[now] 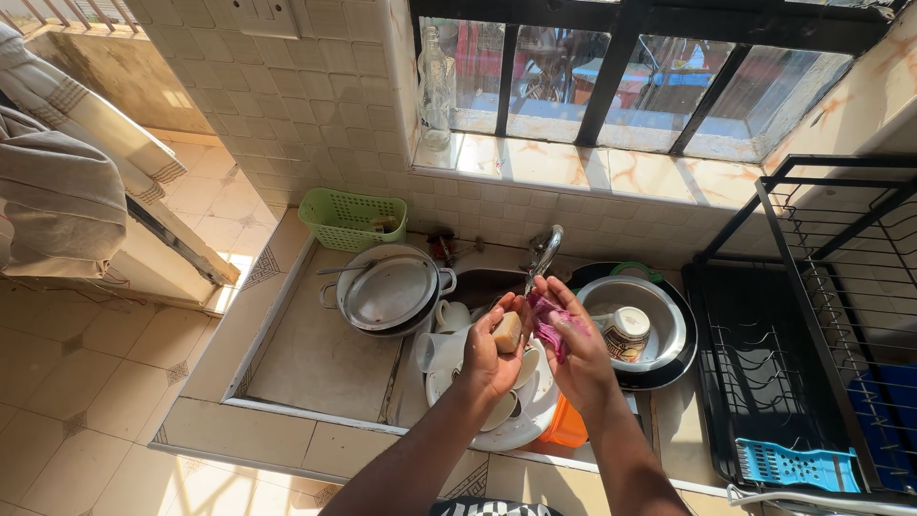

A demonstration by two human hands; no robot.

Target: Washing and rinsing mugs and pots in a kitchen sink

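1. Starting at the far left: a striped cloth [67,162] hangs over a rail above the tiled floor, well apart from the sink.
2. Next along the bench [315,354], a green basket [351,218] stands against the tiled wall; just right of it sits a metal pot with its lid [392,291], a utensil handle sticking out to the left.
3. Above, on the sill, a clear glass bottle [436,88] stands upright beside the barred window.
4. Over the sink: left hand [489,352] with grip closed around a tan bar of soap [507,332], held just under the tap [543,253] and above a stack of white plates and cups [449,355].
5. Right hand [581,358] with grip closed on a pink scrubbing cloth [548,323], pressed against the soap bar, so both things meet between the two hands.
6. Judged advice for soaping well: keep the bar steady in the left palm, draw the cloth across its broad face, turn the cloth to load every side, and stay over the plates so drips fall into the sink.
7. Further right: a round metal tray [659,330] holding a small jar [626,333], with an orange piece [565,427] at the sink's near edge.
8. Far right: a black wire dish rack [812,315] with a blue slotted holder [798,465] at its front.
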